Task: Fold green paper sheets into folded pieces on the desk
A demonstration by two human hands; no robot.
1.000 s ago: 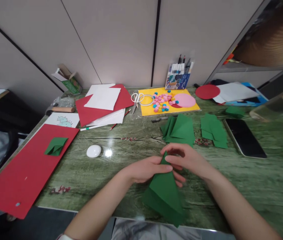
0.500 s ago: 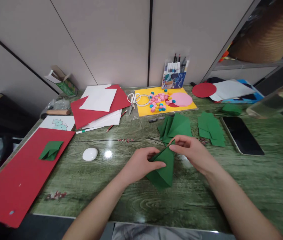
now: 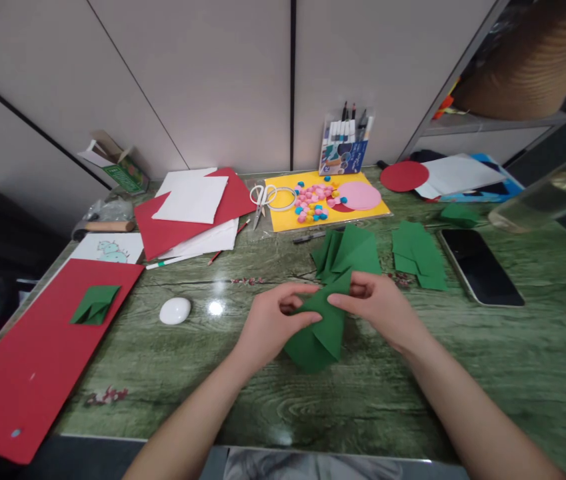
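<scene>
Between both hands is a folded sheet of green paper (image 3: 317, 337), held above the front middle of the table. My left hand (image 3: 279, 321) grips its left edge, thumb on the near face and fingers behind. My right hand (image 3: 379, 305) pinches the upper right corner between thumb and fingers. Just beyond lies a pile of folded green paper (image 3: 355, 250). Several small green paper pieces (image 3: 419, 257) are stacked to the right of that pile. Over on the left, a folded green piece (image 3: 95, 305) rests on a long red sheet (image 3: 37, 360).
A white oval object (image 3: 175, 311) sits left of my hands, a phone (image 3: 481, 267) to the right. Behind are scissors (image 3: 261, 203), yellow paper (image 3: 283, 219) with small coloured balls, a marker pack (image 3: 343, 150), and white sheets (image 3: 193, 199). A clear container (image 3: 537, 193) stands far right.
The green paper has tilted so its upper face shows more broadly. My right thumb has come down onto that face, and my left hand has shifted slightly up the edge.
</scene>
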